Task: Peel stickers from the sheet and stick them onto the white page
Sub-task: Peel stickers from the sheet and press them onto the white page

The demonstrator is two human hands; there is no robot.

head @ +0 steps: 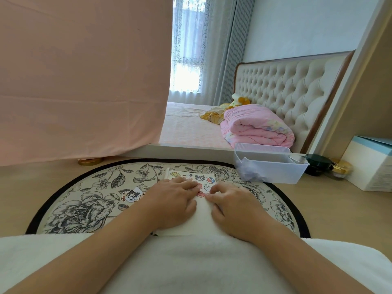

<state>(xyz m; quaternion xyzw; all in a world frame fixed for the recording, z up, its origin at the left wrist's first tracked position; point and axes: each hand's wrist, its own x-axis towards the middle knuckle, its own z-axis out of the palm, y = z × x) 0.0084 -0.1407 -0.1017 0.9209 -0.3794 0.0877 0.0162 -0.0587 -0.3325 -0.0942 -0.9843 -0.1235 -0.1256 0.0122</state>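
A white page [201, 217] lies on a round floral mat [89, 200] in front of me. Several cartoon stickers are stuck along its far part, among them a black-and-white one [199, 177] and a red-and-blue one [210, 180]. My left hand [172, 200] lies flat on the page's left side, fingertips pressing near a pink sticker [200, 194]. My right hand [233, 205] rests on the page's right side with curled fingers, its fingertips at that same sticker. A loose sticker piece with a black cartoon figure [131, 195] lies on the mat left of the page.
A translucent plastic bin [269, 166] stands at the mat's far right edge. Beyond it sit a dark jar [318, 164], a gold-lidded jar [340, 168] and a white-and-blue box [373, 162]. A pink cloth [80, 81] hangs at the left. A bed lies behind.
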